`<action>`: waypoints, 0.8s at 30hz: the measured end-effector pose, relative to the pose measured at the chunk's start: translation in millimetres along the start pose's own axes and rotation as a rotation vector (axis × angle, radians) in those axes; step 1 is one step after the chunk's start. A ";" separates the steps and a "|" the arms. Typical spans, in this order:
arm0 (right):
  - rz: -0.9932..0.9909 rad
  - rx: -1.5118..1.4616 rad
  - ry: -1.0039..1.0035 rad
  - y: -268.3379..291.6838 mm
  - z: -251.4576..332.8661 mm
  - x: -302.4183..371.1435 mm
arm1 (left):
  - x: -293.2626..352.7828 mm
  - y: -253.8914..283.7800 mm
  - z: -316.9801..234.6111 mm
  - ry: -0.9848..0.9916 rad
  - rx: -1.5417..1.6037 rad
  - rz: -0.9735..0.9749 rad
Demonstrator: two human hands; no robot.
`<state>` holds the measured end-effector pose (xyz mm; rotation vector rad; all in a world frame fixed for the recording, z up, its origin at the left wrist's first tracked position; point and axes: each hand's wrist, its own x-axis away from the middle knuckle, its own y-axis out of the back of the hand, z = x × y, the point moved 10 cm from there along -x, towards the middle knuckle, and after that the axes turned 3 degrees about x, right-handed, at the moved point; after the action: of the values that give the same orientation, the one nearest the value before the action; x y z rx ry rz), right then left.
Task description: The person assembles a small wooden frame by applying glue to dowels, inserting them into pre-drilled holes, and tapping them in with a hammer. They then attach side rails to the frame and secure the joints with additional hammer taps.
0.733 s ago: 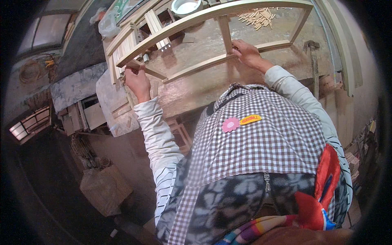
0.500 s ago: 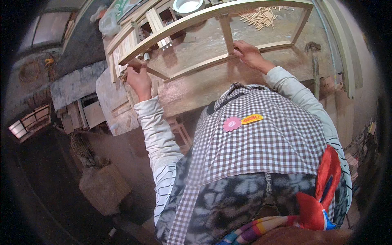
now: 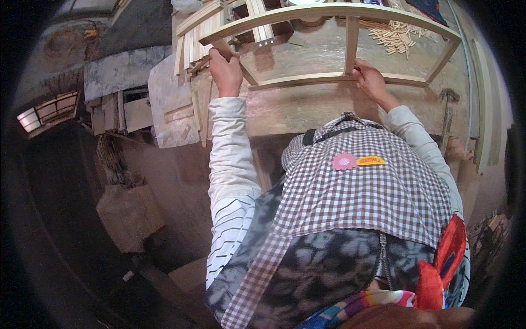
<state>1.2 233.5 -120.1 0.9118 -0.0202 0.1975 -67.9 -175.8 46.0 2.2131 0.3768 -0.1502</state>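
A pale wooden frame stands on edge on the workbench, with two long rails joined by short crosspieces at the ends and middle. My left hand is at its left end, fingers closed round the end crosspiece just under the upper rail. My right hand has its fingers bent against the foot of the middle crosspiece, where it meets the lower rail. Its fingertips are partly hidden behind the wood.
Cut wood strips are stacked beyond my left hand. Thin wooden dowels lie heaped behind the frame. A hammer rests at the bench's right side, near long boards. A white bowl shows at the top edge.
The view has turned, so the bench and frame appear shifted rightward, with the left side higher. Both hands keep their places on the frame.
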 end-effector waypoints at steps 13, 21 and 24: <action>-0.038 0.006 0.035 1.5 13.7 6.7 | 14.3 3.3 13.4 -0.026 0.072 0.017; 0.369 0.082 0.242 95.8 167.6 58.8 | 78.4 21.8 15.2 0.000 0.411 -0.100; -0.396 0.111 0.665 212.8 251.8 62.1 | 98.6 24.7 6.6 -0.059 0.281 -0.151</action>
<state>40.9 172.1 207.3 0.9057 0.7875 0.1246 33.5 -174.0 37.0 2.4482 0.5162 -0.3693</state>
